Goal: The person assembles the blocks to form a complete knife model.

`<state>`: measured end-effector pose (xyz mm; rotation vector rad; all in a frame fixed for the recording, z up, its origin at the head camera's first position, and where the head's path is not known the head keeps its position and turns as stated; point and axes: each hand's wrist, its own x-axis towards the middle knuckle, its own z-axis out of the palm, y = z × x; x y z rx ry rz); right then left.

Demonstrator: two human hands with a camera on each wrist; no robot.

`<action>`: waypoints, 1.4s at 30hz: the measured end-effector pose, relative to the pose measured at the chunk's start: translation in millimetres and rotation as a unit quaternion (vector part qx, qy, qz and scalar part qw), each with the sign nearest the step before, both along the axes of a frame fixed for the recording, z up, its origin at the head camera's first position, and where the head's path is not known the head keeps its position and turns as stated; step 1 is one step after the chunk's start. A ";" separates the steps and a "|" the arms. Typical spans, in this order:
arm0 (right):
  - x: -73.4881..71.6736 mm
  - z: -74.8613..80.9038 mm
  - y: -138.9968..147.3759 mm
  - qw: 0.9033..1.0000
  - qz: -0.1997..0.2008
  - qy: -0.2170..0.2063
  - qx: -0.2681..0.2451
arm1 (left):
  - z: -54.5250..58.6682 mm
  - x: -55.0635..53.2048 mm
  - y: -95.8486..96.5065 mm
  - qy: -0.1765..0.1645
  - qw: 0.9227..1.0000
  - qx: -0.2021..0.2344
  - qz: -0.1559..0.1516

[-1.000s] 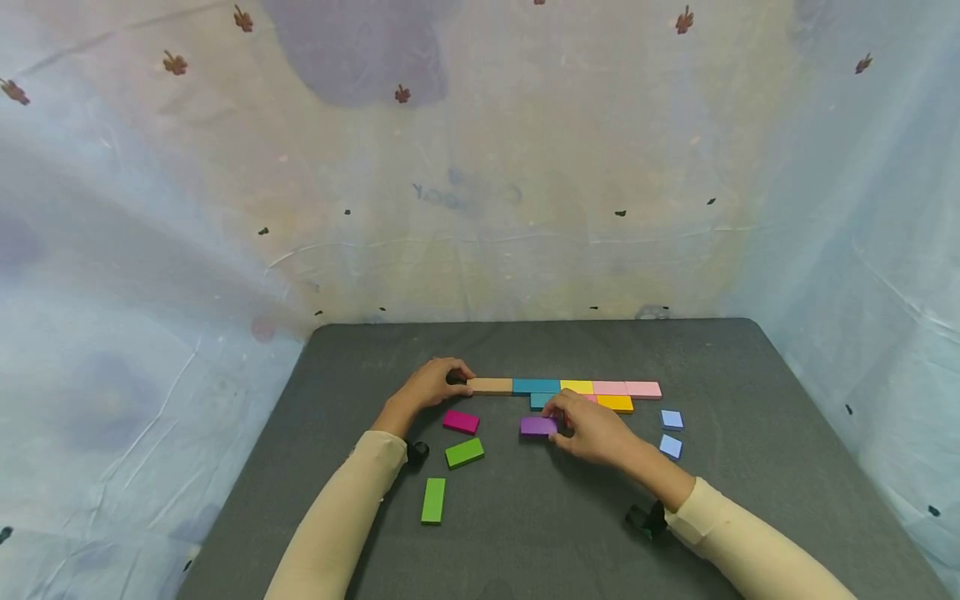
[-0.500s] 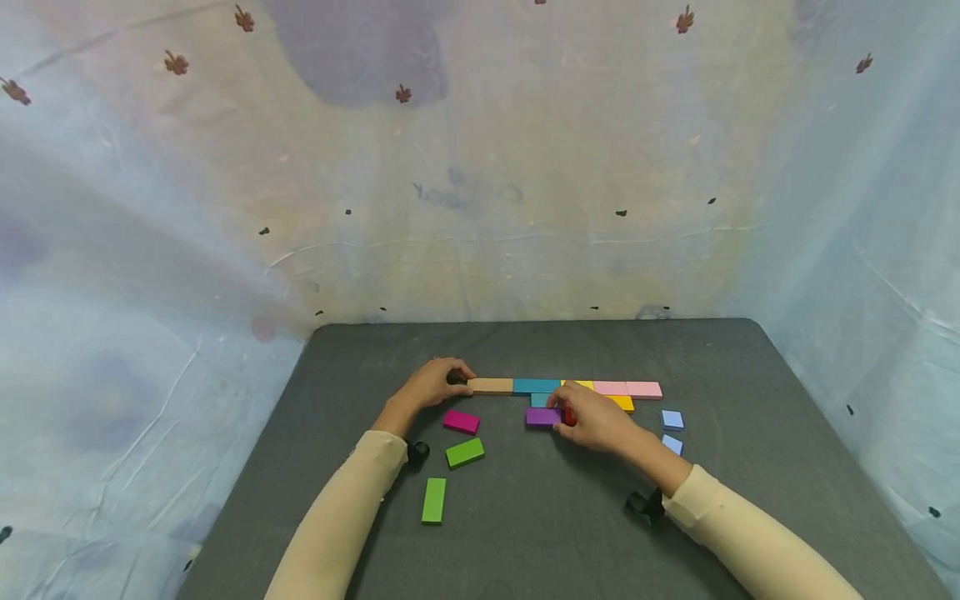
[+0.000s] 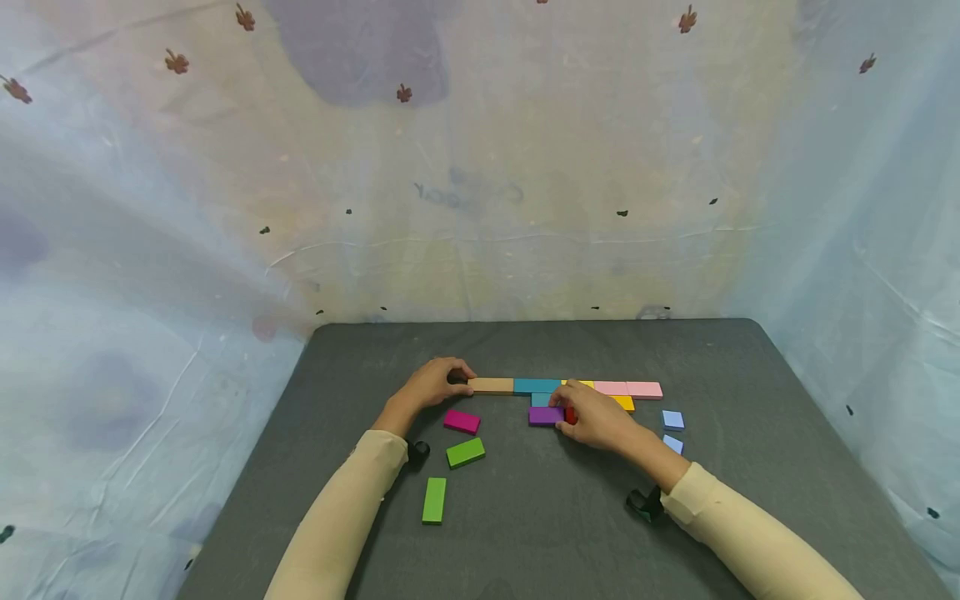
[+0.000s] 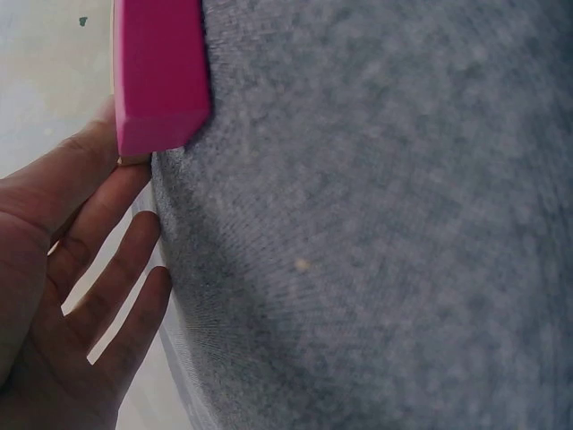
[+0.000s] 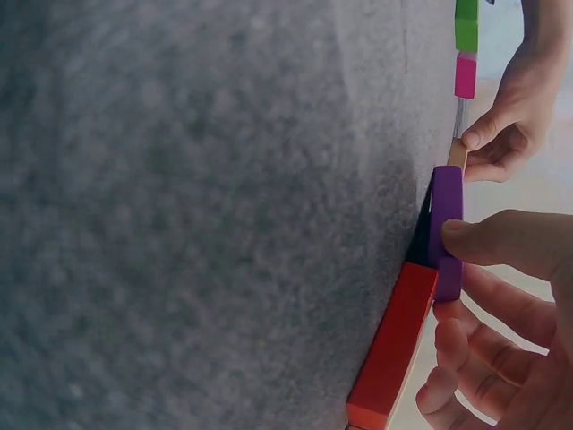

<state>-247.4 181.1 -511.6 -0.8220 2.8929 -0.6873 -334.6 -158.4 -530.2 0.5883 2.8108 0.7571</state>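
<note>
My left hand (image 3: 435, 385) stays at the left end of a long tan block (image 3: 492, 386), pinching that end between thumb and fingers. The tan block begins a flat row with a teal block (image 3: 536, 386), a partly covered yellow one and two pink ones (image 3: 628, 389). My right hand (image 3: 596, 417) pinches a purple block (image 3: 545, 416) by its right part, close in front of a shorter teal block (image 3: 540, 400). In the right wrist view the purple block tilts over the table beside a red block (image 5: 394, 345), which my right hand mostly hides in the head view.
A magenta block (image 3: 461, 422) and two green blocks (image 3: 433, 500) lie loose near my left forearm. Two light blue pieces (image 3: 672, 420) lie right of my right hand. An orange block (image 3: 624, 403) shows behind that hand. The grey table (image 3: 540, 533) meets a patterned sheet at its back edge.
My right hand has carried the purple block away from me and slightly right, up to the front of the short teal block. The left hand has stayed at the tan block.
</note>
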 end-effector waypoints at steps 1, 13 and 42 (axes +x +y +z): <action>0.0 0.0 0.0 1.000 -0.002 -0.001 0.001 | 0.0 0.0 0.0 0.000 1.000 -0.001 0.000; -3.3 -5.1 1.1 1.000 -0.016 -0.012 0.007 | 0.3 -0.1 -1.6 -0.003 1.000 -0.001 -0.003; 3.1 0.3 -0.9 1.000 -0.018 -0.010 -0.013 | -0.2 1.0 -1.3 0.003 1.000 0.001 0.000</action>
